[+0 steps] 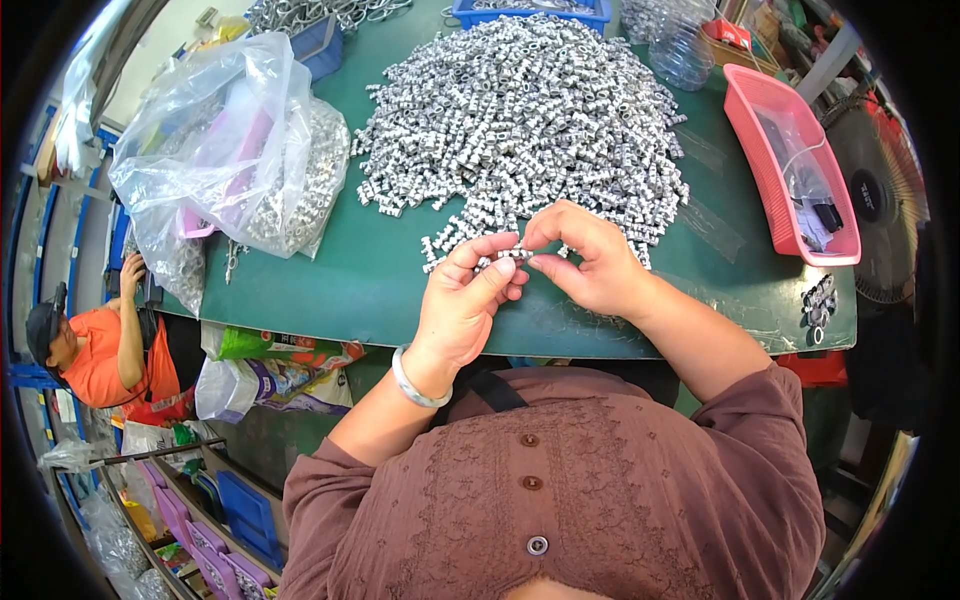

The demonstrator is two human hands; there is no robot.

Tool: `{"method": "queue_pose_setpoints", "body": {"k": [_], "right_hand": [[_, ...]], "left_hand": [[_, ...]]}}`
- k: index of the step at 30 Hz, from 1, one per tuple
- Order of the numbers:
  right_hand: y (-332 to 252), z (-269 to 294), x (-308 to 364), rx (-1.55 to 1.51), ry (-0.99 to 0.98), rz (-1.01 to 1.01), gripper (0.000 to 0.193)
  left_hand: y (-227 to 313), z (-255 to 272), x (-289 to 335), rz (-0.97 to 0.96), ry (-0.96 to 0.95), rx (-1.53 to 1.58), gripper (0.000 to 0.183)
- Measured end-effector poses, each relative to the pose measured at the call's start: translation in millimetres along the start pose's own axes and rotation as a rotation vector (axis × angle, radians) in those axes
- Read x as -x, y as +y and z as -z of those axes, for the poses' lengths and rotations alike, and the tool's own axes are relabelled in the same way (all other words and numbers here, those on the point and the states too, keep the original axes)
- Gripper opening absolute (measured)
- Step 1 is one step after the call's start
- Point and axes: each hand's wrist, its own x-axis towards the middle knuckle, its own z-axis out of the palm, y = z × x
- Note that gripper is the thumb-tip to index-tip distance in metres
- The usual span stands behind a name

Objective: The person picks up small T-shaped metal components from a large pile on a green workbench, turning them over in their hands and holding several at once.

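Before me, at the near edge of a big heap of small silvery metal parts (520,120), both my hands meet. Thumb and fingers of my left hand (458,305) pinch a small ribbed metal piece (515,254). From the other side, the fingertips of my right hand (598,262) close on the same piece. Its exact kind is too small to make out, and fingers partly cover it. Just beyond my fingers, loose parts from the heap lie scattered on the green table (330,300).
Left of the heap stands a clear plastic bag (225,140) with metal parts inside. A pink basket (745,100), a small group of metal pieces (818,310) and a fan (870,195) are at right. Blue trays (535,8) stand at the back. A person in orange (105,350) is at far left.
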Motion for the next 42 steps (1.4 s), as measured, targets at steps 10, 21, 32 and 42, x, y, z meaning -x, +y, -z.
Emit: {"method": "queue_pose_setpoints", "body": {"k": [10,21,32,42], "right_hand": [[15.5,3.3,1.2,0.372,-0.082,0.023,0.026],[18.9,-6.2,2.5,0.658,-0.156,-0.028,0.016],[8.5,-1.5,-5.6,0.266,-0.011,0.06,0.012],[0.9,-2.2,-5.0,0.136,0.025,0.163,0.021]], "left_hand": [[-5.1,14.8,-6.0,0.02,-0.08,0.178,0.017],[4.1,22.7,-5.6,0.113,-0.078,0.379,0.014],[2.6,20.2,-1.0,0.077,0.074,0.129,0.016],[-2.0,5.4,0.0,-0.009,0.051,-0.024,0.016]]}}
